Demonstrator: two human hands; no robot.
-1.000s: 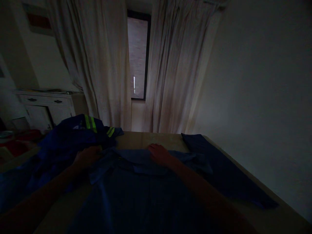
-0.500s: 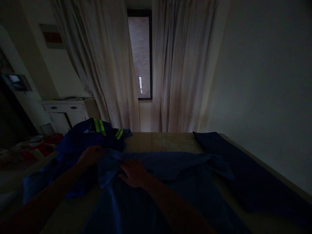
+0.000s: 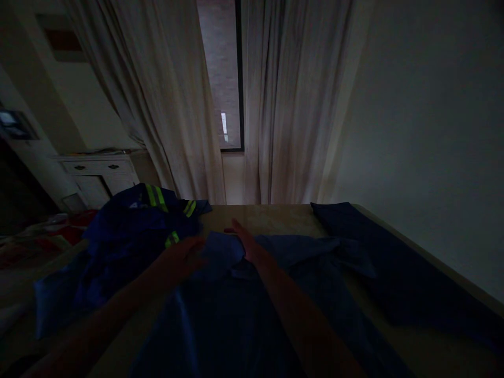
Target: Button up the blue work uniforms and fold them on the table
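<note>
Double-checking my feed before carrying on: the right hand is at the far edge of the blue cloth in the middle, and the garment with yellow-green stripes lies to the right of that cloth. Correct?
Not quite: the garment with yellow-green stripes lies to the left of the blue cloth; the head view shows it. The right hand is at the cloth's far edge.

A dark cloth (image 3: 394, 268) lies along the counter's (image 3: 275, 216) right edge, a heaped blue garment (image 3: 126, 231) with yellow stripes (image 3: 151, 195) near the left. Beyond the far edge, curtains (image 3: 173, 105) flank a window (image 3: 221, 79); past the far left corner stands a white cabinet (image 3: 97, 167).
</note>
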